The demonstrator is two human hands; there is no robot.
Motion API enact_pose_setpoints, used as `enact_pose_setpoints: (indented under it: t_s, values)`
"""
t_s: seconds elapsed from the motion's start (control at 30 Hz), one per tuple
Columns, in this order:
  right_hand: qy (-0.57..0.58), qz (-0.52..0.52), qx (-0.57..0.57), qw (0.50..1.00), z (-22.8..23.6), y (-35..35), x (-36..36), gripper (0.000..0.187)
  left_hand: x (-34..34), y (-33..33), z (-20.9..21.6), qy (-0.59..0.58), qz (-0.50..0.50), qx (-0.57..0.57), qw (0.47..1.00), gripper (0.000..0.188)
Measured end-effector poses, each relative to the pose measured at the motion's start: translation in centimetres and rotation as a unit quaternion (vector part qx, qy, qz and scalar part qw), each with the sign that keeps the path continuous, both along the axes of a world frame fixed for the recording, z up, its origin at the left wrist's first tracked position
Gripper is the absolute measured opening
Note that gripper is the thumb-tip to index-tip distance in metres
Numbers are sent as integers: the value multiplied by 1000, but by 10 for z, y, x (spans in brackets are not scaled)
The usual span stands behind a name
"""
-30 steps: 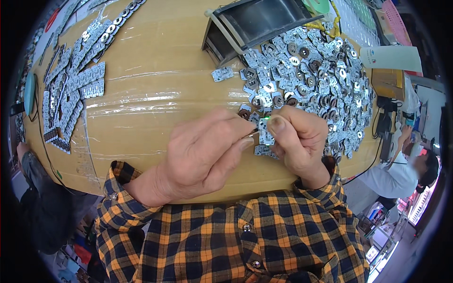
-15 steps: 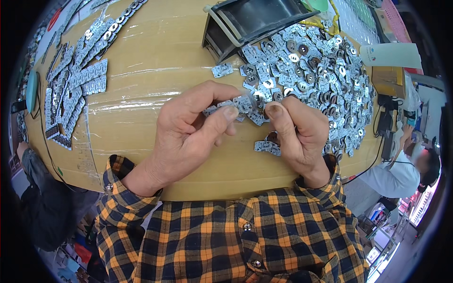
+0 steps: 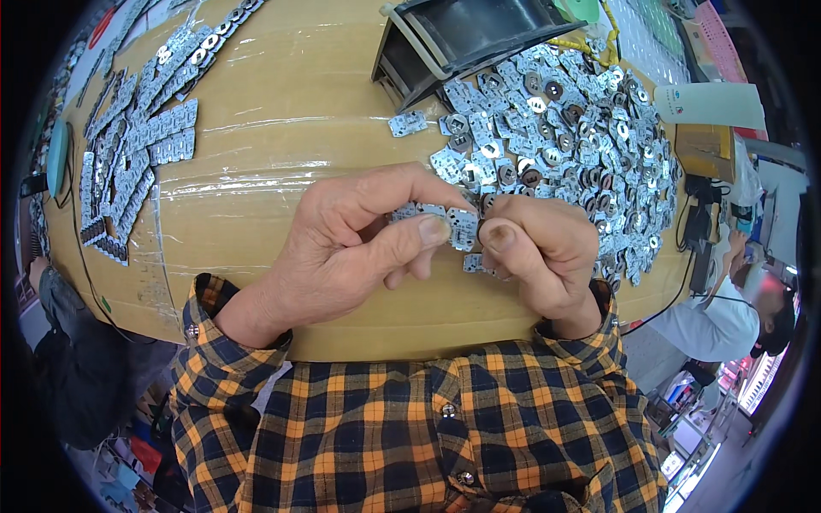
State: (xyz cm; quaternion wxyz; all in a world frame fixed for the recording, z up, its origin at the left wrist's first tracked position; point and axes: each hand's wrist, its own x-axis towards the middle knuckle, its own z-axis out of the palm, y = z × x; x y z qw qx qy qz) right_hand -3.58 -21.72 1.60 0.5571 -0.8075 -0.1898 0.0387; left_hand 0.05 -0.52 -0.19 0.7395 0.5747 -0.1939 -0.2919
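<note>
My left hand (image 3: 359, 235) pinches board strip (image 3: 463, 230) above near edge of table (image 3: 231, 248) | right hand (image 3: 544, 248) fingers together, can't tell on what | likely light, stiff, brittle; grip edges

Apparently no legible lettering or numbers.

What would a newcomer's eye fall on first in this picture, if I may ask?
Probably the big, glinting pile of small boards on the right of the table, beside the black bin. Next, at the centre, the left hand pinches a few boards, with the right hand close by. Below them, the orange-and-dark checked shirt stands out.
</note>
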Motion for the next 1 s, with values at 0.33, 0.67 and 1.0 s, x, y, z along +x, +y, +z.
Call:
enact_pose_setpoints:
  t_s: [0.33,0.67,1.0]
  values:
    - [23,73,4,997,-1,-4,4,22,0,2,5,15,-54,12,998,20]
    - [-2,0,-98,995,-10,1,2,17,-8,-8,2,105,35,1,994,13]
    - [346,17,243,906,0,3,-4,28,-1,0,6,185,-19,-86,979,15]
